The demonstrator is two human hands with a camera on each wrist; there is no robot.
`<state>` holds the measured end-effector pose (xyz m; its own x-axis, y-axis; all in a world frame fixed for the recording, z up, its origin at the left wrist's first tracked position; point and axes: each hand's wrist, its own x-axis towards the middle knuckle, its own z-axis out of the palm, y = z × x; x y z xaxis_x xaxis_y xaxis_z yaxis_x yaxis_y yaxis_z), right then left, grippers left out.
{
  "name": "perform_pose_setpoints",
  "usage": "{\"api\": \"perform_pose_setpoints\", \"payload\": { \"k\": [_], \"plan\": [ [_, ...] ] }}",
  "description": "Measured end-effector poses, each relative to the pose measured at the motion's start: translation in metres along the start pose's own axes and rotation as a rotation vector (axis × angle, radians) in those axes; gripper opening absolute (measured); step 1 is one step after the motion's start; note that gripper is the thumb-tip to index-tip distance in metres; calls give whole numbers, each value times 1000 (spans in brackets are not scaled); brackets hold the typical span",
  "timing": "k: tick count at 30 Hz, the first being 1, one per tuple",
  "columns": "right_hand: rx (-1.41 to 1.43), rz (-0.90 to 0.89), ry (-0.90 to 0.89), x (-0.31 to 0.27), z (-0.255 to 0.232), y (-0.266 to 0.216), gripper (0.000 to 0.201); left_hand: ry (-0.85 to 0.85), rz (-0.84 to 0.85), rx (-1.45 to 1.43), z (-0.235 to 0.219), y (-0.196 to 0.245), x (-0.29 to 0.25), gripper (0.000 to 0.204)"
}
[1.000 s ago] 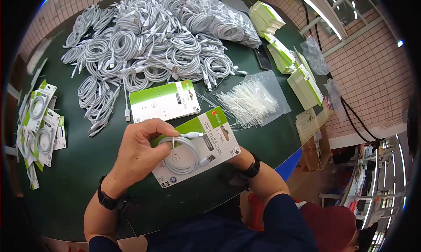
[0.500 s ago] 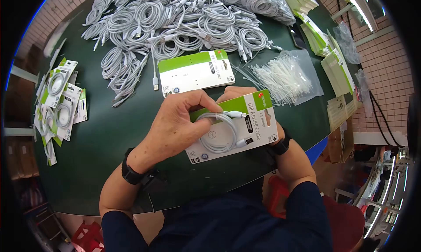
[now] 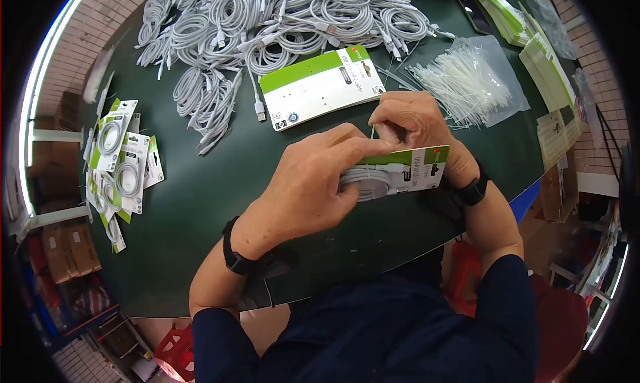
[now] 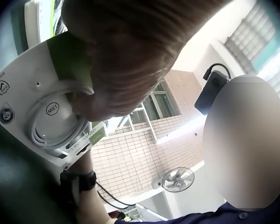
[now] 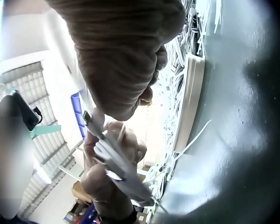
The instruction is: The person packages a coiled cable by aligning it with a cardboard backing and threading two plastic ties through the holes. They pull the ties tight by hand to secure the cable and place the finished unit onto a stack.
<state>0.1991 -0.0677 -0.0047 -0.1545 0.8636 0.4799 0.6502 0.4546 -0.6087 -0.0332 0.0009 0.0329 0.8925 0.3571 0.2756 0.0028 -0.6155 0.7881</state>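
In the head view the left hand (image 3: 310, 183) grips a green-and-white card (image 3: 429, 173) by its left side, thumb over the coiled white cable (image 3: 368, 183) on its face. The card is tilted, its top edge facing the camera. The right hand (image 3: 417, 120) is behind that edge, its fingers bent and close to the left fingertips; a thin white tie end (image 3: 372, 131) shows beside them. The left wrist view shows the coil (image 4: 51, 116) against the card under the left hand (image 4: 126, 60). In the right wrist view the right hand's fingertips (image 5: 147, 95) look pinched together.
A stack of cards (image 3: 320, 90) lies ahead of the hands, with a heap of coiled cables (image 3: 267, 23) beyond. White ties (image 3: 460, 83) lie on a plastic bag at the right. Carded cables (image 3: 127, 176) are piled at the left, more cards (image 3: 547, 70) at the far right.
The card has turned from facing the camera to nearly edge-on. The right hand, mostly hidden behind the card before, has come into view at its top edge. The head view has shifted.
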Motion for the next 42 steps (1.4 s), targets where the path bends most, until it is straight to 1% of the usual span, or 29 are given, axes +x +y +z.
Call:
{"api": "perform_pose_setpoints", "payload": {
  "k": [2, 3, 6, 7, 10, 11, 13, 15, 18, 19, 22, 23, 26, 28, 30, 33, 36, 39, 42],
  "plan": [
    [42, 32, 2, -1, 2, 0, 11, -6, 71, 109, 2, 5, -1, 52],
    [66, 38, -21, 0, 0, -2, 9, -31, 32, 132, 2, 12, -1, 47],
    [107, 8, -23, -1, 4, 0, 9, -47, 18, 259, 1, 26, -4, 44],
    [108, 26, -38, -1, 4, -3, 9, -36, 22, 277, 2, 30, -5, 40],
    [64, 11, -51, -3, 7, 1, 10, -36, -19, 226, 7, 29, -9, 38],
    [11, 10, -47, -3, 7, 2, 9, -22, -5, 261, 9, 28, -8, 37],
    [-7, 31, -76, -4, 8, 6, 7, 8, 26, 328, 14, 25, -7, 37],
    [-14, 59, -135, -6, 7, 11, 6, 17, 71, 312, 13, 16, -7, 39],
    [121, 133, -106, -9, 5, 16, 8, 68, 102, 293, 11, 12, -4, 44],
    [146, 203, -106, -10, 1, 19, 9, 91, 104, 284, 10, 12, -4, 45],
    [456, 484, 104, -2, -20, 6, 12, 129, 31, 331, -1, 7, -2, 49],
    [511, 507, 142, -2, -31, 6, 15, 145, 10, 332, -4, 4, -2, 50],
    [361, 96, 265, -2, -41, 13, 20, 173, -44, 368, -7, -5, -2, 50],
    [201, -65, 150, 2, -39, 0, 34, 199, -42, 363, -6, -8, -1, 48],
    [10, -155, 61, 7, -28, -15, 33, 203, -40, 356, -6, -8, -3, 46],
    [-167, -208, 38, 5, -14, -14, 30, 254, -2, 335, -3, -11, -4, 45],
    [-108, -212, 68, 2, -9, -8, 26, 303, 31, 324, 1, -17, -5, 43],
    [-28, -226, 113, -1, -6, -3, 25, 313, 60, 332, 4, -19, -4, 41],
    [-23, -244, 116, 1, -5, -6, 23, 320, 58, 334, 6, -17, -4, 39]
  ]
}}
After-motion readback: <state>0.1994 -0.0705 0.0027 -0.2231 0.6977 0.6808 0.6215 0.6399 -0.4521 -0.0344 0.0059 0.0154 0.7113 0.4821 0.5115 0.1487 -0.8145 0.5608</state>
